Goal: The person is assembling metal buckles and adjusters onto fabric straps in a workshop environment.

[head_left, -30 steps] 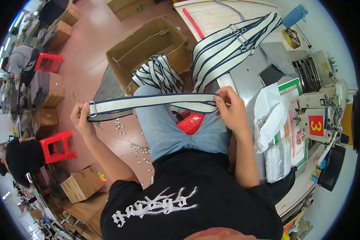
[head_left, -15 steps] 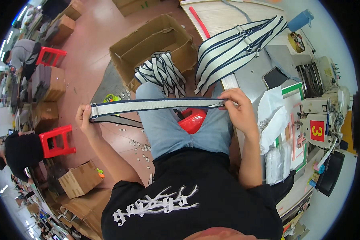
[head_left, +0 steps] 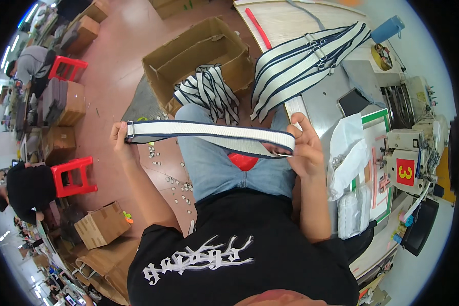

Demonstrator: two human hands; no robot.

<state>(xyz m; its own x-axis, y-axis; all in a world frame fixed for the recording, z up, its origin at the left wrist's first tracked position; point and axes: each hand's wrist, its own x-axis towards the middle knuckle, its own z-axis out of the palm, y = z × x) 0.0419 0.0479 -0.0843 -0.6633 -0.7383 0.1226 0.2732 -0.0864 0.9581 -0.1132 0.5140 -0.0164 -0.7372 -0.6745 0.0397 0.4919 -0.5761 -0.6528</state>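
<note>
A white webbing strap (head_left: 204, 128) with navy edges is stretched across my lap between my two hands. My left hand (head_left: 119, 141) pinches its left end, right beside a metal buckle (head_left: 130, 129). At the other end, the strap loops back on itself within the closed fingers of my right hand (head_left: 306, 148); a bit of metal shows there, but its shape is partly hidden. Beyond my knees, a heap of similar straps (head_left: 209, 94) hangs over the edge of a cardboard box (head_left: 160, 66). More straps with metal buckles (head_left: 290, 66) lie in a layered bundle on the table to the right.
At right a sewing machine (head_left: 405, 158) stands on the worktable, with a dark phone (head_left: 353, 102), white plastic bags (head_left: 347, 153) and a blue bottle (head_left: 387, 29). Small pieces litter the floor (head_left: 176, 186). Red stools (head_left: 74, 176), cartons (head_left: 102, 224) and other people are at left.
The strap's right end has turned over and now forms a loop at my right hand. My left hand has moved slightly to the right, bringing the buckle with it.
</note>
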